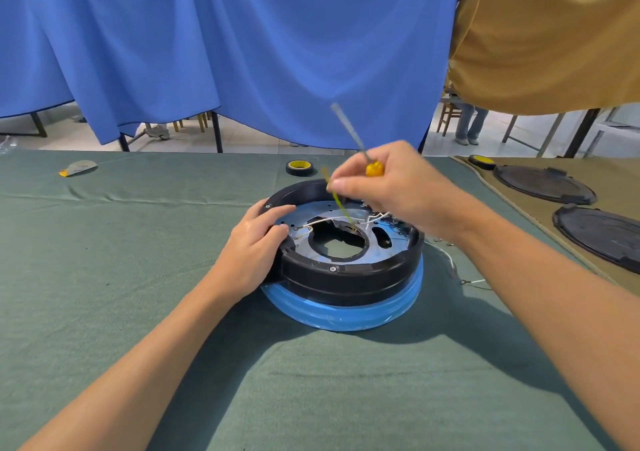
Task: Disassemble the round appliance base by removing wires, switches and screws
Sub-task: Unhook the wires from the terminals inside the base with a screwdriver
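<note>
Round appliance base [346, 277] sits mid-table on the green cloth [138, 277], propped on a blue ring [346, 315]. Left hand [252, 253] grips its left rim, fingers curled over the edge, steadying it. Right hand [398, 187] has a yellow-handled screwdriver [374, 169] tucked in its curled fingers, shaft pointing up, while thumb and forefinger pinch a yellow-green wire [341, 208] running up from the centre. Looks like the wire-pulling step to me. Next up probably needs a firm tug, then those white wires [322, 221].

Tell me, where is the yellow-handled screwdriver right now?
In the head view, right of centre: the right hand grips the screwdriver above the far rim of the round appliance base, its shaft pointing up.
</note>
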Tool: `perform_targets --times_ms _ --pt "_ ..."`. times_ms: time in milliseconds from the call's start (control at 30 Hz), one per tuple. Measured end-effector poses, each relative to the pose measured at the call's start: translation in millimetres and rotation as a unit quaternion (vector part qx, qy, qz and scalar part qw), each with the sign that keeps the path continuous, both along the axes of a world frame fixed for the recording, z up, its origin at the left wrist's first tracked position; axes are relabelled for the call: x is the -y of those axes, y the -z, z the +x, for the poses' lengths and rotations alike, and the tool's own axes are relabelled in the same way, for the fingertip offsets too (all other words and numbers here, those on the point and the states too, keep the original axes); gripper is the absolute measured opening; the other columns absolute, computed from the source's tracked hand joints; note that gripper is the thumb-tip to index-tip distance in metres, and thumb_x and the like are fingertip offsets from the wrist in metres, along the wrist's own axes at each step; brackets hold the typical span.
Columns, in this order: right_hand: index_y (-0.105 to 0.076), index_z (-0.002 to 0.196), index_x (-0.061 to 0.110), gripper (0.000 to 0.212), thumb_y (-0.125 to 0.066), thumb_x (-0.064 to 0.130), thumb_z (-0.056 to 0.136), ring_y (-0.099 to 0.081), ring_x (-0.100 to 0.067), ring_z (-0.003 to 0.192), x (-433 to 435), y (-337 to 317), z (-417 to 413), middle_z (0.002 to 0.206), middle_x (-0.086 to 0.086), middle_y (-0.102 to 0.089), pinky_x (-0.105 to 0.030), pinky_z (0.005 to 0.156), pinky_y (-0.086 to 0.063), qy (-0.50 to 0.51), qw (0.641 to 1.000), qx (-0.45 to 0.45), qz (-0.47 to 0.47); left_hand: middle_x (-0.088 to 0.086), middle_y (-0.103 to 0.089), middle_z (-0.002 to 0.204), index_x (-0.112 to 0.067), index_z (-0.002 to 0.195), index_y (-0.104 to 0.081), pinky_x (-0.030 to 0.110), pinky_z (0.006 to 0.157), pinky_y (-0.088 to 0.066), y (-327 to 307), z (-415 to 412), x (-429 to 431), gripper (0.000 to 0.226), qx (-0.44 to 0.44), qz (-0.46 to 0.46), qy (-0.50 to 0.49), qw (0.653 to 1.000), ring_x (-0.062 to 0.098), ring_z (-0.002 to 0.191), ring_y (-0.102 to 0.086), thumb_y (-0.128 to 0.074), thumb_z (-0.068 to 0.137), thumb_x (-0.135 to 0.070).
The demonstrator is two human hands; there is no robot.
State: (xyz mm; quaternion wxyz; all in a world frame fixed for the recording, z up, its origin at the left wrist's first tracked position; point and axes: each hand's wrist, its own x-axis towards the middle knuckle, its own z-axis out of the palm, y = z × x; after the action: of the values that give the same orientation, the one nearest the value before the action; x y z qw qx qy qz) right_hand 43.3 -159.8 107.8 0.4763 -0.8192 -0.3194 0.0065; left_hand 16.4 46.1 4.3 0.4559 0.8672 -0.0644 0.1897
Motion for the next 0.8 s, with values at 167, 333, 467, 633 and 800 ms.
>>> perform_targets --times_ms 167,333,467,633,800 --pt "-0.066 0.082 -0.001 0.008 -0.068 0.006 0.085 -0.021 -0.01 0.04 43 -17 6 0.044 0.005 -0.028 -0.02 0.039 -0.021 0.063 0.985 -0.104 0.119 -0.005 -0.023 0.157 -0.028 0.133 -0.055 0.035 0.113 -0.02 -15 -3 4 0.053 -0.003 0.076 -0.033 0.997 0.013 0.143 -0.02 -0.042 0.082 -0.037" --pt "-0.049 0.063 0.008 0.027 -0.067 0.005 0.083 -0.02 -0.012 0.038 95 5 15 0.044 0.004 -0.024 -0.02 0.039 -0.02 0.203 0.969 -0.137 0.028 -0.004 -0.045 0.145 -0.023 0.13 -0.058 0.041 0.115 -0.022 -24 -8 22 0.035 0.055 0.204 -0.013 0.977 0.016 0.135 -0.037 -0.047 0.097 -0.02" --pt "-0.049 0.062 0.007 0.026 -0.07 0.003 0.077 -0.02 -0.015 0.039 131 33 16 0.044 -0.001 -0.026 -0.023 0.043 -0.018 0.282 0.943 -0.167 -0.066 -0.007 -0.052 0.139 -0.023 0.13 -0.059 0.039 0.114 -0.024 -32 -12 33 0.035 0.071 0.263 -0.004 0.962 0.014 0.13 -0.043 -0.043 0.099 -0.023" --pt "-0.038 0.055 0.015 0.037 -0.071 0.009 0.069 -0.021 -0.016 0.043 165 58 9 0.046 -0.002 -0.026 -0.027 0.049 -0.018 0.362 0.899 -0.187 -0.16 -0.008 -0.061 0.129 -0.025 0.127 -0.06 0.032 0.106 -0.028 -27 -19 44 0.051 0.045 0.281 0.003 0.959 0.013 0.121 -0.049 -0.027 0.089 -0.035" --pt "-0.04 0.052 0.014 0.034 -0.071 0.012 0.066 -0.023 -0.016 0.032 176 79 1 0.035 0.001 -0.029 -0.019 0.045 -0.016 0.402 0.874 -0.177 -0.205 -0.008 -0.061 0.128 -0.027 0.126 -0.061 0.035 0.099 -0.034 -24 -18 41 0.051 0.053 0.265 -0.002 0.963 0.013 0.122 -0.05 -0.029 0.088 -0.034"
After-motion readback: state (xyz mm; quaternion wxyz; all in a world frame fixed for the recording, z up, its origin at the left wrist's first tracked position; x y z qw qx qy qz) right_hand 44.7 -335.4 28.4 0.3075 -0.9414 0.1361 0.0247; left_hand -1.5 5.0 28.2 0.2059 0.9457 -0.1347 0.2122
